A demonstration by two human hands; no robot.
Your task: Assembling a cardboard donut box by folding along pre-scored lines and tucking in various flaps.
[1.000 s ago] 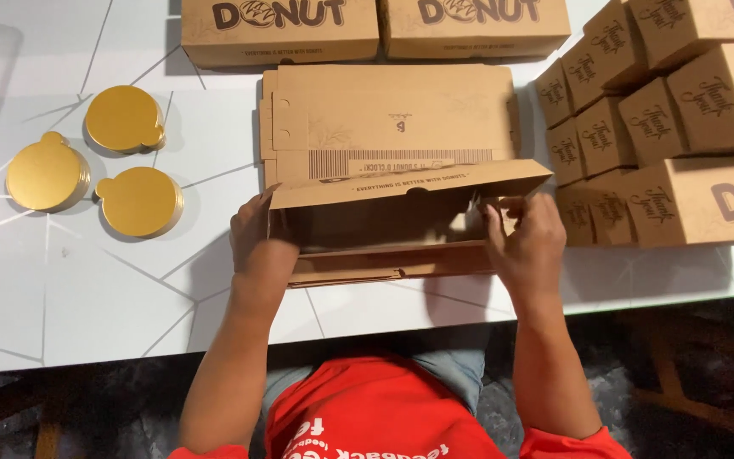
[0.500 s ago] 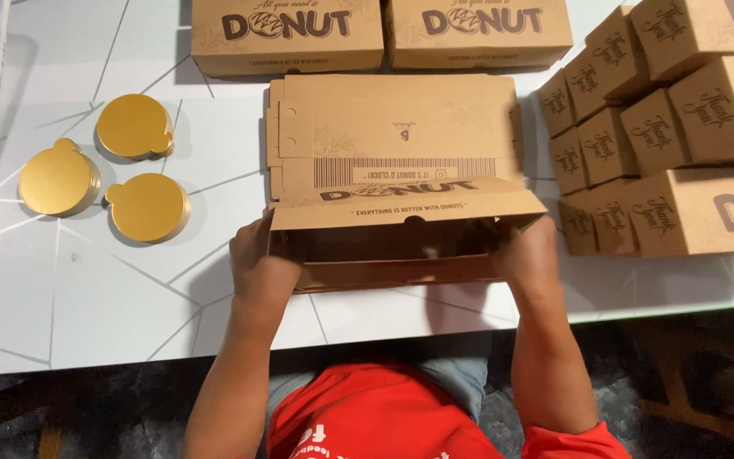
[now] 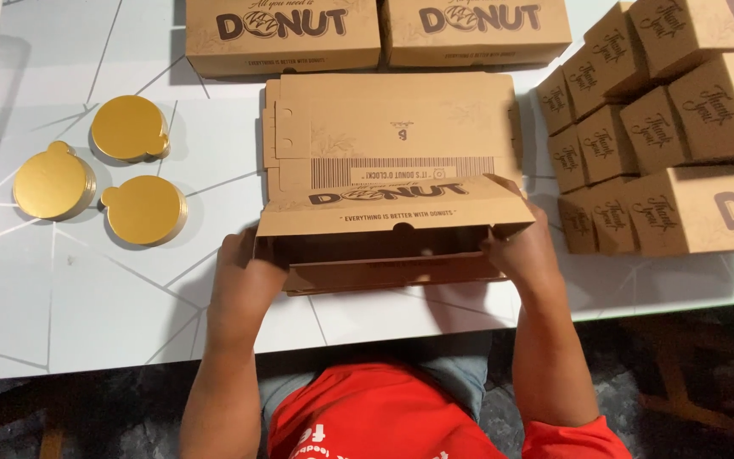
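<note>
While it lies flat at the white table's near edge, the half-folded brown cardboard box shows printed flaps, gripped at either end by the left hand and right hand.

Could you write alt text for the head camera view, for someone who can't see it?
Seen from above, a person's left hand and right hand grip the two ends of a half-folded brown cardboard box on a white table. Three round gold cake boards lie to the left, and finished brown boxes are stacked at the right and back.
</note>
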